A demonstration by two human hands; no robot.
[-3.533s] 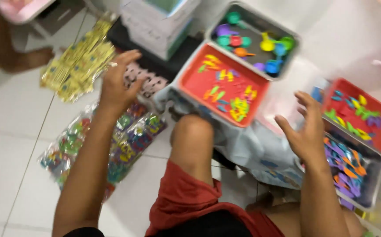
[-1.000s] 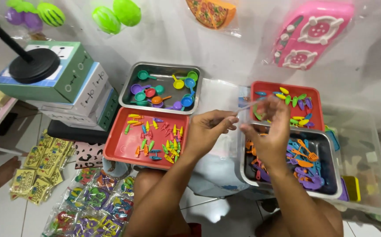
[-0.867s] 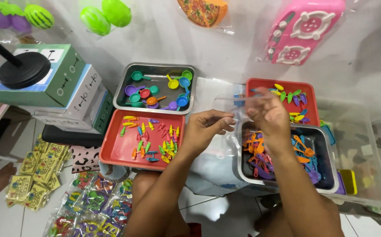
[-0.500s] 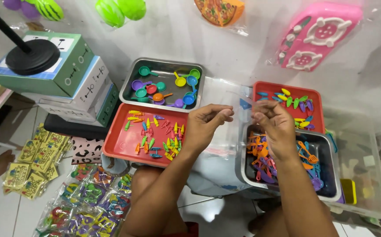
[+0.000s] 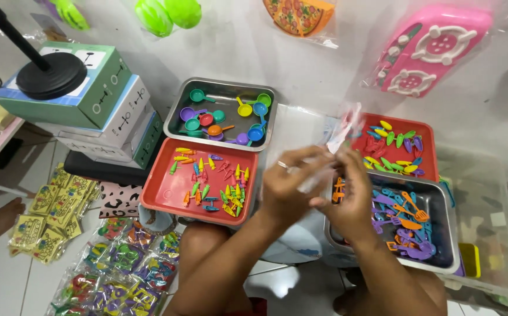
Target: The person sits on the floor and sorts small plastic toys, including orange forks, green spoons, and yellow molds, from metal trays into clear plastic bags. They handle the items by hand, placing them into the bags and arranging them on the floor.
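From the left, the left hand (image 5: 292, 190) and right hand (image 5: 347, 202) meet mid-scene, fingers pinched shut on a small clear plastic bag (image 5: 338, 146) held above the trays. I judge that the thin film could slip from either pinch, dropping onto the steel tray of toy utensils (image 5: 429, 257) at near right.

Head view, steeply downward, probably close
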